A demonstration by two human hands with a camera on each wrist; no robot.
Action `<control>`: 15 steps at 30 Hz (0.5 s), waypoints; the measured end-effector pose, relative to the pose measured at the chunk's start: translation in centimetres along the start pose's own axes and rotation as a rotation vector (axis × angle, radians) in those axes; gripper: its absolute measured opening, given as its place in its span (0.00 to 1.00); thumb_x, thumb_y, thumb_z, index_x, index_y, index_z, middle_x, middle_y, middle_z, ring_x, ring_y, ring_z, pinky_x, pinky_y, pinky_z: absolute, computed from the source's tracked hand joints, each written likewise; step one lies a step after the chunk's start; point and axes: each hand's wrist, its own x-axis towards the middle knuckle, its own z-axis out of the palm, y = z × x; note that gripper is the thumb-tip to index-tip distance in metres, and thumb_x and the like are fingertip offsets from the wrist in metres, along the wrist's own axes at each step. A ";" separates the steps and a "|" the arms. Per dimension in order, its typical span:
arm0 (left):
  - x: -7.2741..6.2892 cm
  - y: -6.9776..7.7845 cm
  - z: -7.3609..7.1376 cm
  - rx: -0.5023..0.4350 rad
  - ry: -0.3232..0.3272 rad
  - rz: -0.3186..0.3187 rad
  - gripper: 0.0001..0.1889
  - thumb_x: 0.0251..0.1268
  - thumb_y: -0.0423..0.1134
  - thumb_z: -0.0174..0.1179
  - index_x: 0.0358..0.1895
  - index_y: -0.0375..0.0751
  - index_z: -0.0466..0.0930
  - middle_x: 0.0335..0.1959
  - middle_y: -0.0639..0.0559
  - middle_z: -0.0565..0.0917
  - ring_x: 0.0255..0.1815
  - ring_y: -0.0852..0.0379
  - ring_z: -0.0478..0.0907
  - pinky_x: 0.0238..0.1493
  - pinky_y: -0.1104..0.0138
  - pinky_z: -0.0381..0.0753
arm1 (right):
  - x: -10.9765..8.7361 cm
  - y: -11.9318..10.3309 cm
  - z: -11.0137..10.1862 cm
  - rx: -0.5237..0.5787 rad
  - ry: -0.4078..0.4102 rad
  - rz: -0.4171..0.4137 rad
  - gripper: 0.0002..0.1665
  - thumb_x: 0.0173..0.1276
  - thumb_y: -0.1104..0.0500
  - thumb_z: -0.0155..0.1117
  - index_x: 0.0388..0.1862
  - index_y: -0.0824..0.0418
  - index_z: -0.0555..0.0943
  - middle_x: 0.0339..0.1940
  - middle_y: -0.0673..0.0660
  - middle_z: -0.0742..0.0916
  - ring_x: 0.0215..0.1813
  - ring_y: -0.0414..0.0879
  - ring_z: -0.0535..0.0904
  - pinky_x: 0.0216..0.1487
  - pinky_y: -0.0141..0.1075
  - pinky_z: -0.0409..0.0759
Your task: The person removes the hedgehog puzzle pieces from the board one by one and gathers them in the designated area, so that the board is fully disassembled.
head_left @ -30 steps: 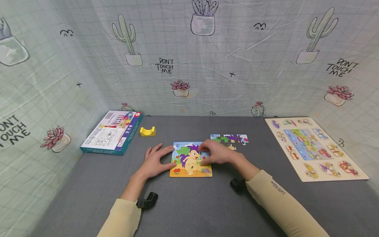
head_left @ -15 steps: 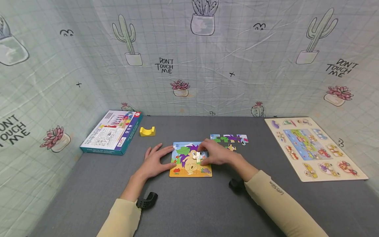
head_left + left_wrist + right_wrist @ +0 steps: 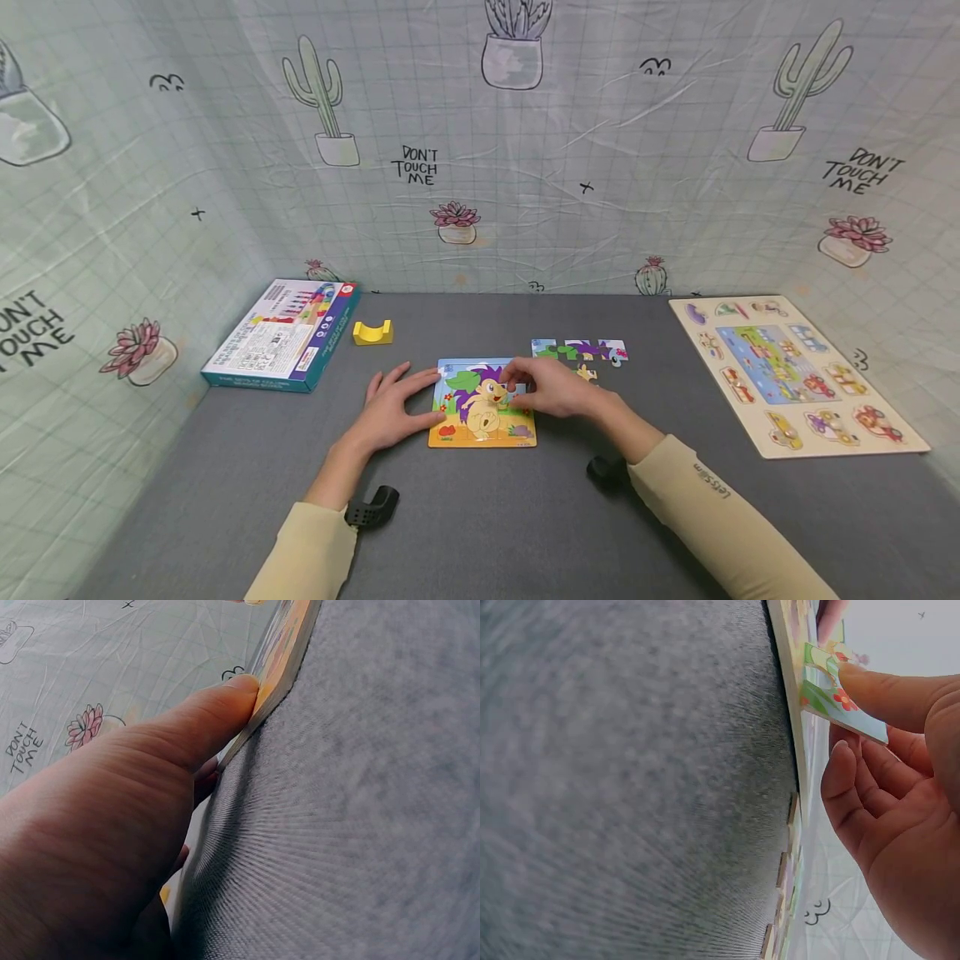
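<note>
A hedgehog jigsaw puzzle (image 3: pixel 483 421) lies on the dark table before me. My left hand (image 3: pixel 390 414) rests at its left side, thumb on the lower left edge and fingers spread toward the upper left. In the left wrist view the left thumb (image 3: pixel 225 701) presses the board's border. Over the puzzle's right side, my right hand (image 3: pixel 551 387) pinches a puzzle piece (image 3: pixel 851 712) between thumb and fingers. That piece, with a red flower on green and pale blue, is tilted against the picture in the right wrist view. The other right fingers curl loosely below it.
Several loose puzzle pieces (image 3: pixel 585 350) lie just behind the right hand. A yellow curved block (image 3: pixel 373 333) and a flat toy box (image 3: pixel 281 333) stand at the back left. On the right lies a wooden picture board (image 3: pixel 780 375). Printed fabric (image 3: pixel 525 225) walls the table.
Half a second ago a white patch showed beside the hedgehog's face; now colour shows there again. My right fingertips have shifted slightly over the puzzle. The left hand has stayed put.
</note>
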 end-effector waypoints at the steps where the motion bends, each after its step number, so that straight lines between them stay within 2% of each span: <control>1: 0.0 0.0 0.0 0.000 0.000 0.000 0.36 0.61 0.54 0.71 0.72 0.46 0.74 0.71 0.46 0.73 0.78 0.36 0.50 0.72 0.36 0.33 | 0.0 0.0 0.0 -0.005 -0.005 -0.002 0.14 0.67 0.63 0.71 0.51 0.61 0.81 0.39 0.48 0.83 0.42 0.45 0.77 0.48 0.36 0.79; 8: 0.1 0.0 0.0 0.000 -0.003 -0.004 0.37 0.60 0.54 0.71 0.72 0.46 0.74 0.71 0.46 0.73 0.79 0.37 0.50 0.73 0.37 0.33 | -0.1 0.0 0.1 -0.086 -0.023 -0.017 0.13 0.70 0.61 0.69 0.51 0.61 0.84 0.40 0.49 0.84 0.40 0.44 0.76 0.47 0.37 0.78; 15: 0.1 0.0 0.0 0.004 -0.001 -0.010 0.37 0.60 0.54 0.71 0.72 0.46 0.74 0.71 0.45 0.73 0.79 0.37 0.50 0.73 0.37 0.33 | 0.0 -0.1 0.0 -0.079 -0.021 -0.004 0.13 0.70 0.61 0.69 0.52 0.60 0.84 0.43 0.50 0.85 0.43 0.45 0.77 0.51 0.41 0.79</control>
